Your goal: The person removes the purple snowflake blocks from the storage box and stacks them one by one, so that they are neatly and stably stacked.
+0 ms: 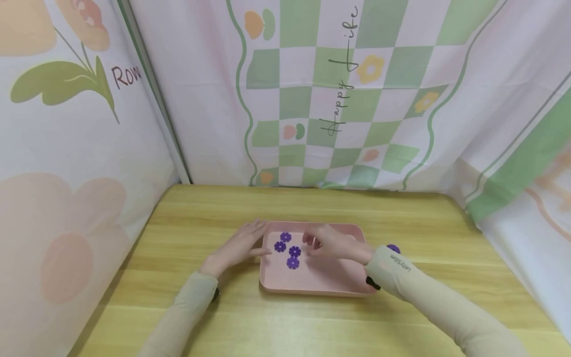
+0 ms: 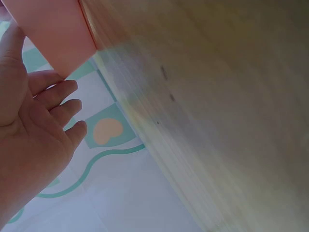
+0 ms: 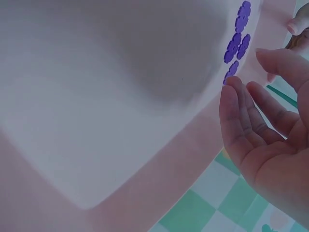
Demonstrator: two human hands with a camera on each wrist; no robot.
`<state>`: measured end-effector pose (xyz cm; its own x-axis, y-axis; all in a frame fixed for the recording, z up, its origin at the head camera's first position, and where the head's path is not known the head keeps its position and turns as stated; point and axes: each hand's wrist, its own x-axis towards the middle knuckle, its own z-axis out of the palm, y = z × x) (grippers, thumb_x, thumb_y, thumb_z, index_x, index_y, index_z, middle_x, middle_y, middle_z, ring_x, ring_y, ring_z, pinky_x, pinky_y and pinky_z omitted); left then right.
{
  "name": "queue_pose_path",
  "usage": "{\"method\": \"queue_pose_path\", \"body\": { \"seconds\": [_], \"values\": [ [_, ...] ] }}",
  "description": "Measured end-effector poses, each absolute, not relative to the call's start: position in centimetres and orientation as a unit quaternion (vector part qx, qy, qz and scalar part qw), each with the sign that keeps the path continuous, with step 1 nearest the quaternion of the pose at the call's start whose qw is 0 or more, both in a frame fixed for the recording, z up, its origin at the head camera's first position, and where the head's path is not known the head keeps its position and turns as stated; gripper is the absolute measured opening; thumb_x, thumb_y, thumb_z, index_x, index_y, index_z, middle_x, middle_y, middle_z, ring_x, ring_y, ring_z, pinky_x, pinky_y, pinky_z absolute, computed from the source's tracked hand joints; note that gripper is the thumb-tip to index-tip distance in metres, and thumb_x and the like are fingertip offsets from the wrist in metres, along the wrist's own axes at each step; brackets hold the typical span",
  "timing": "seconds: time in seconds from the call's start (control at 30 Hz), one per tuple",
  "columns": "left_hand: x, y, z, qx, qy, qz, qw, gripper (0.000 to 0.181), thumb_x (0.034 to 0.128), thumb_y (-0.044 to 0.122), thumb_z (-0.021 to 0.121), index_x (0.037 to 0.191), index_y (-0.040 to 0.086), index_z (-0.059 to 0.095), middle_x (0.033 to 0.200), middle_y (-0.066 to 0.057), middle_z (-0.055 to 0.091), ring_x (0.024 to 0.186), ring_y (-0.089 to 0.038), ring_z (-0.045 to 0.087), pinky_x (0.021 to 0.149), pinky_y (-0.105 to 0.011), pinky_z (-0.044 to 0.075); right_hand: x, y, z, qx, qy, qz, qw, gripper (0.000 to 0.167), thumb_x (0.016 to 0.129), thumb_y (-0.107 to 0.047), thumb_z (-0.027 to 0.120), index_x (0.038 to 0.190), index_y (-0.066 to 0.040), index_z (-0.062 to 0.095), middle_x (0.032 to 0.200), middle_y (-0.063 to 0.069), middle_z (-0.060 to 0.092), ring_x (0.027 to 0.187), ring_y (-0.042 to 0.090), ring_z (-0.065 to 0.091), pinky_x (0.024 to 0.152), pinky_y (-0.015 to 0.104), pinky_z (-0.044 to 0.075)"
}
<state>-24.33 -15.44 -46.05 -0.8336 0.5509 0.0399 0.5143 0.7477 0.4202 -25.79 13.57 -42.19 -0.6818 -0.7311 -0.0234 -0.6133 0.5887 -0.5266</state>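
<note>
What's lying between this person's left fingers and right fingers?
Four flower-shaped purple pieces, lying in the pink tray. The head view shows this.

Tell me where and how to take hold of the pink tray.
I'd take the pink tray by the walls at its two short ends, coming from left and right: it is oblong and shallow, lies flat on the table, and holds four purple flower pieces, so a level, two-ended hold should keep them in.
</note>
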Motion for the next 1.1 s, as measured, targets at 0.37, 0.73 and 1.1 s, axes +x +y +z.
{"method": "queue_pose_path", "body": {
  "seconds": [0.37, 0.73, 1.1],
  "values": [
    [-24.4, -15.4, -46.0, 0.291, 0.934, 0.205, 0.037, 0.081, 0.0941, 0.046, 0.062, 0.155, 0.005, 0.027, 0.162, -0.018, 0.027, 0.154, -0.035, 0.019, 0.128, -0.054, 0.015, -26.2, 12.6, -42.5, -0.378, 0.884, -0.244, 0.130, 0.026, 0.083, -0.004, 0.073, 0.107, 0.002, 0.065, 0.102, 0.015, 0.069, 0.085, 0.022, 0.068, 0.074, 0.024, 0.061],
    [-24.4, -15.5, -46.3, 0.290, 0.934, 0.204, 0.038, 0.082, 0.0937, 0.047, 0.062, 0.155, 0.005, 0.026, 0.162, -0.017, 0.027, 0.154, -0.035, 0.019, 0.128, -0.055, 0.015, -26.6, 11.8, -43.2, -0.389, 0.878, -0.245, 0.134, 0.030, 0.077, 0.006, 0.069, 0.107, 0.005, 0.065, 0.103, 0.018, 0.070, 0.085, 0.025, 0.069, 0.074, 0.024, 0.061],
    [-24.4, -15.5, -46.2, 0.294, 0.933, 0.208, 0.031, 0.081, 0.0931, 0.045, 0.063, 0.154, 0.003, 0.029, 0.161, -0.019, 0.028, 0.153, -0.038, 0.021, 0.127, -0.056, 0.016, -26.7, 11.3, -43.6, -0.398, 0.880, -0.229, 0.123, 0.031, 0.075, 0.005, 0.070, 0.106, 0.005, 0.065, 0.100, 0.017, 0.070, 0.085, 0.023, 0.067, 0.075, 0.024, 0.060]
  ]
}}
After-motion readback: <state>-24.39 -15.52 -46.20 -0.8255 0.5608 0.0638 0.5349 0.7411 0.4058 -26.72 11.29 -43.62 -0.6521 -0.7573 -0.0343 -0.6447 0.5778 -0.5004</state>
